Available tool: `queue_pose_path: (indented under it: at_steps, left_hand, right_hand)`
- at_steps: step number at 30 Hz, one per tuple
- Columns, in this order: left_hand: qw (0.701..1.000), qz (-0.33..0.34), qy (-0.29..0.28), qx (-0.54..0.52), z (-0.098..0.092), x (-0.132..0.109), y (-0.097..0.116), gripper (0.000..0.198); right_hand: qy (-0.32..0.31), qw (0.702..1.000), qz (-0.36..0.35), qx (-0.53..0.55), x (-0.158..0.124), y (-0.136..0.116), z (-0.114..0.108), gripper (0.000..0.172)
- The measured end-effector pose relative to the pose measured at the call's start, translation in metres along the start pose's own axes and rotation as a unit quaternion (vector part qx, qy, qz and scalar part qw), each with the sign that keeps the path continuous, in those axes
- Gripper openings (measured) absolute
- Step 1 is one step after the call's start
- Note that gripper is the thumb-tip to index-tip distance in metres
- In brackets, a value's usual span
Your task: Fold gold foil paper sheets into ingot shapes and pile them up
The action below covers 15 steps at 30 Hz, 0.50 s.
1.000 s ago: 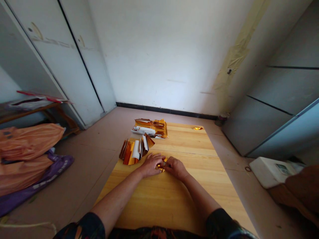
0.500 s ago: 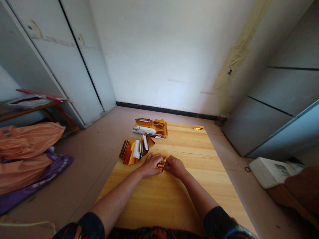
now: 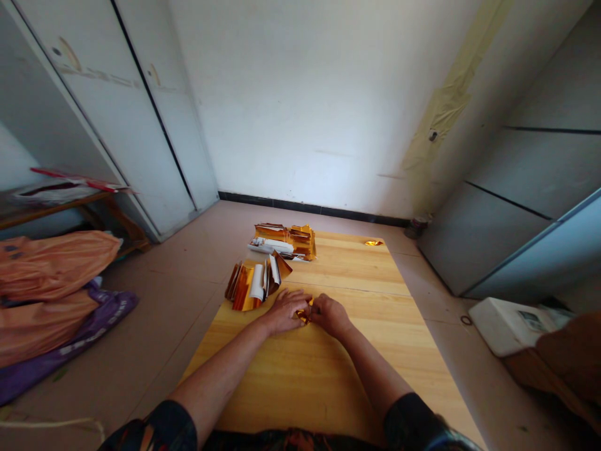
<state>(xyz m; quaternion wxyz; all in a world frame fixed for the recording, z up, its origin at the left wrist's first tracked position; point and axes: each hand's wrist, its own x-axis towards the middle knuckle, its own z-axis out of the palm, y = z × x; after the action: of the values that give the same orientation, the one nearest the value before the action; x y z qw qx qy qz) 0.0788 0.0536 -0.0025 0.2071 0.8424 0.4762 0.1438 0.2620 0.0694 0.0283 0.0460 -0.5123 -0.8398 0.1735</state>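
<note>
I saw the left hand and right hand pinching gold foil between the side edges of the worktop. Uneven tugging could tear it, I figured (looked pretty thin).

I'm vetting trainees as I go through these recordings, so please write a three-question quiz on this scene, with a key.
1. True or false: the left hand and the right hand are both at the gold foil between them.
2. Where on the table does the loose gold scrap lie? a) near edge b) far right corner c) middle
3. Which is closer to the left hand: the front stack or the rear stack of gold and white sheets?

Key: 1. True. 2. b. 3. The front stack.
</note>
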Motion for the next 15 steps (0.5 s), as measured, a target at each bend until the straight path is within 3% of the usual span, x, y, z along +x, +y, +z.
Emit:
queue_pose_path:
  at_steps: [8, 12, 15]
  left_hand:
    - [1.000, 0.005, 0.001, -0.007, -0.002, -0.001, 0.000, 0.026]
    - [1.000, -0.005, -0.009, -0.019, -0.008, -0.002, 0.005, 0.015]
    - [0.999, -0.012, -0.012, -0.029, -0.011, -0.003, 0.008, 0.009]
  right_hand:
    - [0.027, 0.998, -0.001, 0.052, 0.001, 0.005, 0.007, 0.013]
    - [0.042, 0.994, -0.034, 0.093, -0.001, 0.012, 0.010, 0.004]
    - [0.063, 0.989, -0.052, 0.123, -0.001, 0.019, 0.014, 0.013]
